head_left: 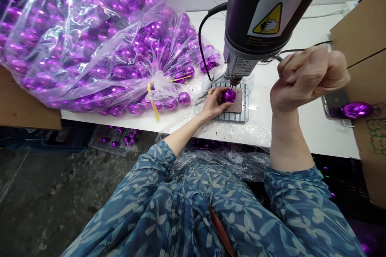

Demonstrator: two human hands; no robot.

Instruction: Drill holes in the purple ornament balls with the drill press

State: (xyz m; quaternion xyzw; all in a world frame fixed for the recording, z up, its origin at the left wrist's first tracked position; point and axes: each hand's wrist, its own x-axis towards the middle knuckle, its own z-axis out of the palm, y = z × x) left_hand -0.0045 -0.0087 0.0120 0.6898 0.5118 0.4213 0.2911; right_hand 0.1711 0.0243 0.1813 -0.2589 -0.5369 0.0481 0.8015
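Observation:
My left hand [213, 103] grips a shiny purple faceted ball [230, 95] between thumb and fingers, on the brown pad of the drill press base [245, 104]. The bit of the black and silver drill press [256, 20] comes down at the top of this ball; whether it has entered I cannot tell. My right hand [310, 76] is closed in a fist around the press's feed lever [279, 58], to the right of the motor housing. Its grip hides most of the lever. Dark specks of debris lie around the base.
A big clear bag [90, 44] full of purple balls, tied with yellow ribbon, fills the left of the white table [319, 128]. At the right are a phone [333, 104], another purple ball [357, 109] and cardboard boxes [362, 28]. A clear tray [110, 140] with balls sits below, left.

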